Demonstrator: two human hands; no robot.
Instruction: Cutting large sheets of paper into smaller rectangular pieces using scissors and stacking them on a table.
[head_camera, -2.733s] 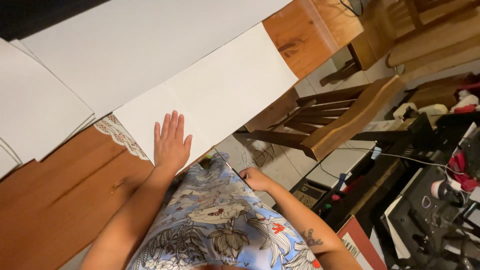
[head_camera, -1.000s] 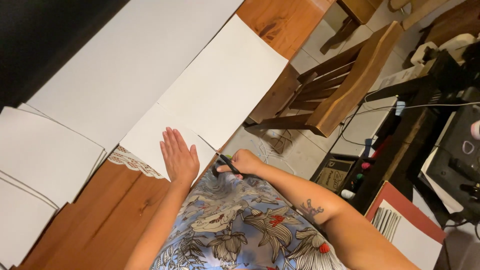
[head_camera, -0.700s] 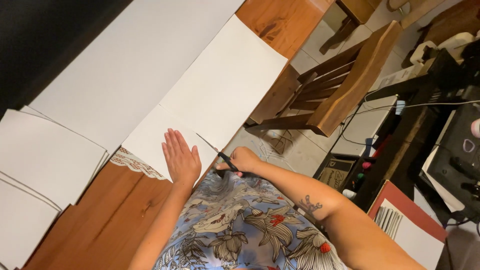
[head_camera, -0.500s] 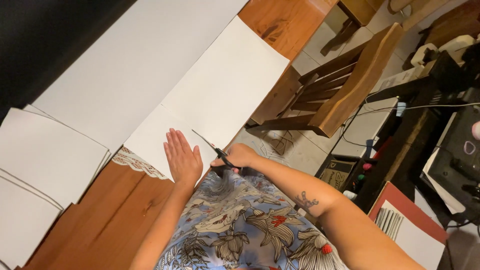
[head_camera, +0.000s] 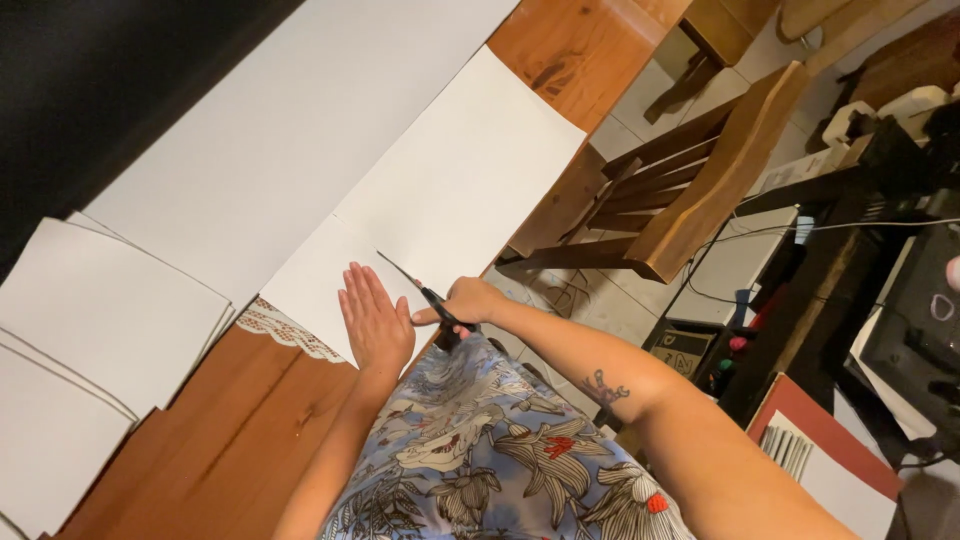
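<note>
A long white sheet of card (head_camera: 450, 190) lies across the wooden table (head_camera: 230, 430) and juts over its right edge. My left hand (head_camera: 375, 320) presses flat on the near end of that sheet, fingers together. My right hand (head_camera: 468, 302) grips black-handled scissors (head_camera: 415, 285) at the table edge. Their blades point up and left into the sheet, just right of my left hand. A thin cut line runs from the blades across the sheet.
A larger white sheet (head_camera: 290, 130) lies beyond. Stacked white sheets (head_camera: 90, 340) sit at the left, with a lace doily (head_camera: 285, 330) under the card. A wooden chair (head_camera: 680, 200) stands right of the table, with cluttered shelves and cables beyond.
My right hand came up from below the table edge with the scissors and drove the blades into the white sheet. My left hand stayed flat on it.
</note>
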